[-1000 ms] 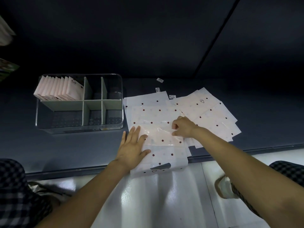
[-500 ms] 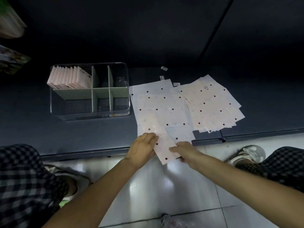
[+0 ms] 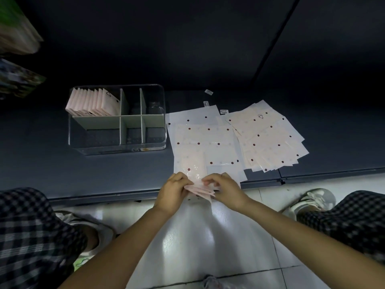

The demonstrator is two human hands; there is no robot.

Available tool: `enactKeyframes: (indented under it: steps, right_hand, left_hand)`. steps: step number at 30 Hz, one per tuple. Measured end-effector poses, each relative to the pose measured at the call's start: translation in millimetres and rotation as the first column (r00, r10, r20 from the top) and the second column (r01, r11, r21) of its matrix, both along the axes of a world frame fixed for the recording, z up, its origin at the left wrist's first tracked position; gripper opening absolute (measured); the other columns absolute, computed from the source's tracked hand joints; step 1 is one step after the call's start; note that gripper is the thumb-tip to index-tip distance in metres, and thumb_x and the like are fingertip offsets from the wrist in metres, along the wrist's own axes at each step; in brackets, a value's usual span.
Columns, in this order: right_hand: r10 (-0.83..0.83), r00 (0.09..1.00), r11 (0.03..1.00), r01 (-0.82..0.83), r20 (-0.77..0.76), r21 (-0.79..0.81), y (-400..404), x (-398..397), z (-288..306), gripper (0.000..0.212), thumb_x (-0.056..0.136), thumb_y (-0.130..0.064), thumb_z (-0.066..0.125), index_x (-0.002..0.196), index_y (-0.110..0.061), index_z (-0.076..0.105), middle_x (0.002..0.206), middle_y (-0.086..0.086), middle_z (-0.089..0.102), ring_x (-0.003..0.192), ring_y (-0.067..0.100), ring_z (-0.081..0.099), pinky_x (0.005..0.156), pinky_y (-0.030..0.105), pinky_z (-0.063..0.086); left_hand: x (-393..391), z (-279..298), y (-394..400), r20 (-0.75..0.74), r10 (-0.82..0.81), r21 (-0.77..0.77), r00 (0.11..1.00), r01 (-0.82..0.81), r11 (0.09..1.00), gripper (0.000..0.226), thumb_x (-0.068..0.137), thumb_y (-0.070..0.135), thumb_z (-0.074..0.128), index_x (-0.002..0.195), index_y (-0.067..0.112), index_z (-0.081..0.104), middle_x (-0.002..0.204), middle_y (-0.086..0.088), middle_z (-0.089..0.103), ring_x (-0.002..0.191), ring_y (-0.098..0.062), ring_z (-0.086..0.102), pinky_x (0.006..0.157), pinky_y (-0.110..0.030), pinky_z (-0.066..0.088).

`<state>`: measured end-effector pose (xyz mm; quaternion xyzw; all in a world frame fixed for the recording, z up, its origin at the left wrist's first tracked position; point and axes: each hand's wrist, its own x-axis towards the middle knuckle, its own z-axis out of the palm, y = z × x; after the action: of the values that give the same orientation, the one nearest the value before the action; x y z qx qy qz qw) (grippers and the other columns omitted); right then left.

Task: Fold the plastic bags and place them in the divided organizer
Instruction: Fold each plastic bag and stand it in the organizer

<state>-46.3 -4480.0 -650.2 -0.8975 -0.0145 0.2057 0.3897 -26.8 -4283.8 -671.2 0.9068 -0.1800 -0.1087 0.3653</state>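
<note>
At the shelf's front edge, your left hand [image 3: 174, 187] and right hand [image 3: 224, 189] pinch a folded plastic bag [image 3: 199, 189], fingers curled on it. Beyond lie flat bags [image 3: 205, 138]; farther left, the clear organizer [image 3: 116, 146] holds folded bags [image 3: 93, 103] in its back-left compartment.

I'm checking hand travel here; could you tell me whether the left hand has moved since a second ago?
Yes. The left hand has drawn back toward the person, from flat on the bags to the platform's front edge.

One divided organizer [image 3: 116, 119] with six compartments, two loose heaps of bags [image 3: 204, 138] [image 3: 268, 140], three small labels [image 3: 209, 92], two hands [image 3: 174, 189] [image 3: 226, 189]
</note>
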Motion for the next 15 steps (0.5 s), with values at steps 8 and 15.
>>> enactKeyframes:
  steps: [8,15]
  right_hand:
    - [-0.398,0.915,0.915,0.401,-0.062,0.040,21,24,-9,0.016,0.085,-0.023,0.068,0.089,-0.007,0.065,0.080,0.000,0.068,0.076,0.011,0.059,0.062,0.012,0.041]
    - [-0.434,0.898,0.897,0.423,-0.076,-0.125,27,36,-10,0.024,0.089,-0.023,0.060,0.072,-0.007,0.063,0.066,0.001,0.055,0.070,0.017,0.050,0.061,0.026,0.035]
  left_hand:
    - [10,-6,2,-0.068,0.337,0.141,0.939,-0.325,0.935,0.027,0.085,0.042,0.065,0.078,0.016,0.067,0.088,0.005,0.053,0.090,-0.016,0.042,0.076,-0.028,0.038]
    - [9,-5,-1,0.027,0.397,0.202,0.918,-0.394,0.897,0.022,0.090,0.039,0.059,0.093,0.017,0.063,0.103,-0.002,0.053,0.100,-0.022,0.047,0.086,-0.033,0.039]
